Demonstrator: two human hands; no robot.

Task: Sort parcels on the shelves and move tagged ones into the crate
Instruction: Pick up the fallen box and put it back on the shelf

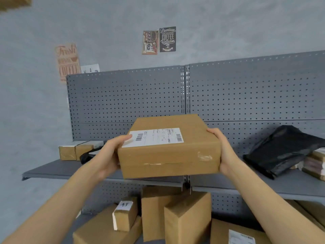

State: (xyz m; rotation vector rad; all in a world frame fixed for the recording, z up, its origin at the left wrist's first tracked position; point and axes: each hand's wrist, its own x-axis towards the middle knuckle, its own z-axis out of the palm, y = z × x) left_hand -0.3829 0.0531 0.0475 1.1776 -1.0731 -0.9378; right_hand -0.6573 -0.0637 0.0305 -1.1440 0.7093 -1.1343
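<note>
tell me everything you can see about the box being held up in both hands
The cardboard box is flat, brown and closed, with a taped seam along its front face and a scuffed tape patch near its right end. A white shipping label with barcodes lies on top. It is held level above the shelf edge, the left hand gripping its left side, thumb on the label, the right hand its right.

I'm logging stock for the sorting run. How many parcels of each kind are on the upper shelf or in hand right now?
Cardboard boxes: 3, one labelled box held between left hand and right hand, two taped boxes at the shelf's left end.
Black poly bags: 2.
Paper-wrapped bundle, far right: 1.
Total: 6.
</note>
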